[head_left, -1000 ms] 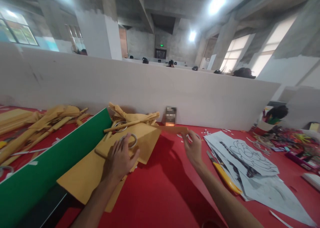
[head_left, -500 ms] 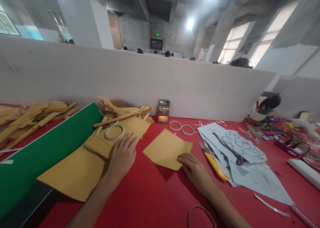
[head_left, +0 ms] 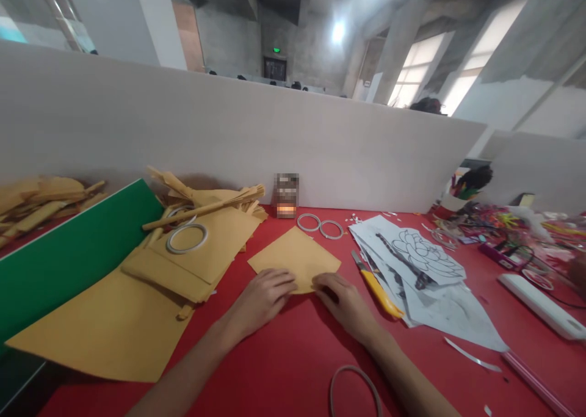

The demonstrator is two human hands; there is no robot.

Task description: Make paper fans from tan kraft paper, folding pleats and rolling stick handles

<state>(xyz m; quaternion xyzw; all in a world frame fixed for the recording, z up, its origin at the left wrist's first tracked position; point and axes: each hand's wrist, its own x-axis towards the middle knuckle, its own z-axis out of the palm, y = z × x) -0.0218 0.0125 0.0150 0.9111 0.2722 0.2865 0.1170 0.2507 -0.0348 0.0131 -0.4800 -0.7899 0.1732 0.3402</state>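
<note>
A tan paper sheet (head_left: 295,255) lies on the red table, its corners pointing away and to the sides. My left hand (head_left: 270,292) is at its near left edge, fingers together on the paper. My right hand (head_left: 341,295) pinches the near right edge, with the fingers curled over it. The near corner is hidden or bent between the two hands. Left of them lies a stack of tan paper (head_left: 215,240) with a grey ring (head_left: 187,239) on top.
A yellow knife (head_left: 382,293) and printed sheets (head_left: 425,258) lie right. Two rings (head_left: 331,229) sit behind the paper, another (head_left: 354,371) near the front. A green board (head_left: 91,240) slants at left; a white partition (head_left: 229,130) stands behind.
My left hand has left the paper stack and moved right onto the sheet's near edge. The sheet's near edge now sits between both hands. The view has shifted slightly.
</note>
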